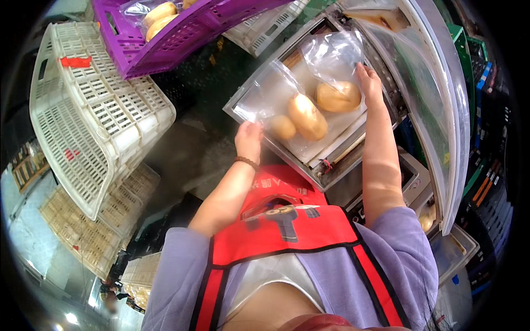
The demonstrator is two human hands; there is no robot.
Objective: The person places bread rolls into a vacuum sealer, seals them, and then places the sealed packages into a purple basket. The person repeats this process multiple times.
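Before me is a metal-rimmed chamber, seemingly of a vacuum sealing machine [296,173], with a pale flat bed. Two clear plastic bags lie on it. The left bag [265,89] holds a large peeled potato [307,116] and a smaller one [283,127]. A single large potato [338,96] fills the lower end of the right bag [329,51]. My right hand [370,85] pinches the right bag's outer edge. Slightly blurred, my left hand [248,140] is curled at the chamber's near-left rim, beside the left bag's edge; whether it grips the plastic is unclear.
The machine's curved transparent lid [430,78] stands raised at the right. A purple crate [165,49] with bagged potatoes [161,20] rests on a white slatted crate [112,103] at the upper left. More pale crates [91,223] stand lower left; dark crates [488,186] line the far right.
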